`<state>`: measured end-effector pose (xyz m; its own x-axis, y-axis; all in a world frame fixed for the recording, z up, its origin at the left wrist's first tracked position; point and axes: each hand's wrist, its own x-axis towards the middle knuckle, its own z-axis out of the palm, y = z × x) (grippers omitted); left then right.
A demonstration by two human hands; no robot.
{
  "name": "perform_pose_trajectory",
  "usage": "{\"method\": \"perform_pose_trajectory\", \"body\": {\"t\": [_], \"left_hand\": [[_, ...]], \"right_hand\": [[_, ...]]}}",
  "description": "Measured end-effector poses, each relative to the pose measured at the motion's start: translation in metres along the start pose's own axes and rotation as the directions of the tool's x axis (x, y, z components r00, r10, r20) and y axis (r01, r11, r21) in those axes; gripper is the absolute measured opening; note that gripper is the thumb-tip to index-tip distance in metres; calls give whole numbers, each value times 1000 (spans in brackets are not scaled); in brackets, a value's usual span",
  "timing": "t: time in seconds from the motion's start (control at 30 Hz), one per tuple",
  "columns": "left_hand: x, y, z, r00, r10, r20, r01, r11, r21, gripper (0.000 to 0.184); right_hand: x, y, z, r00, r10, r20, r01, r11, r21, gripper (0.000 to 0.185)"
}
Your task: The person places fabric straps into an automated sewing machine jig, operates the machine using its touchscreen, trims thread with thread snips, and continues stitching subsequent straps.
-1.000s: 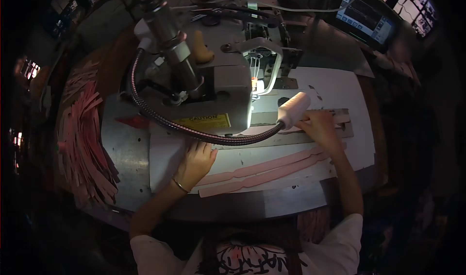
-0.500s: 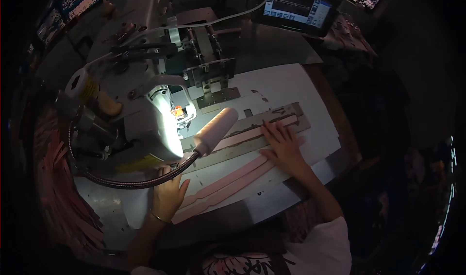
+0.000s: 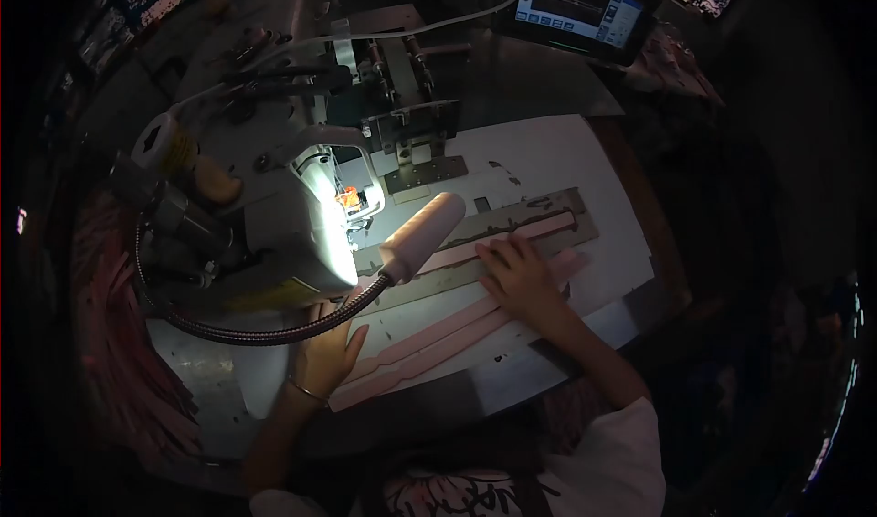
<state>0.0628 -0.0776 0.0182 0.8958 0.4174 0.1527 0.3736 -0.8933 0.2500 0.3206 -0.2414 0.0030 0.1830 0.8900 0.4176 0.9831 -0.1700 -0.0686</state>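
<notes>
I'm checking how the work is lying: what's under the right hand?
The right hand lies partly over the grey template; the pink strip along its middle and loose pink strips show on both sides. Whatever lies directly beneath is covered.

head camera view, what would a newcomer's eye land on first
The white glare on the machine head, left of centre, likely catches the eye first. Just right of it, a pale cylinder ends a bent metal hose. Right of centre, a pink strip lies along a long grey plate.
</notes>
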Motion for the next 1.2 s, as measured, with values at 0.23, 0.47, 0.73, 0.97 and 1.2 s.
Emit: {"method": "perform_pose_trajectory", "body": {"t": [0.23,0.47,0.73,0.97,1.2], "left_hand": [[-5,-12,10,987,41,-157,-50,997,-50,50],[8,-31,21,953,-300,-42,266,895,-359,20],[11,-24,15,967,-144,-210,130,989,-76,15],[-5,-14,29,962,81,-262,0,955,298,44],[-10,-5,18,989,24,-148,24,948,317,51]], "right_hand": [[3,-11,11,1000,6,18,-6,1000,-15,47],[2,-17,6,994,-14,106,26,994,-106,55],[1,-19,6,991,32,134,-20,996,-84,55],[-1,-17,11,996,5,87,5,994,-112,53],[-1,-16,22,996,-87,21,88,994,-57,51]]}}
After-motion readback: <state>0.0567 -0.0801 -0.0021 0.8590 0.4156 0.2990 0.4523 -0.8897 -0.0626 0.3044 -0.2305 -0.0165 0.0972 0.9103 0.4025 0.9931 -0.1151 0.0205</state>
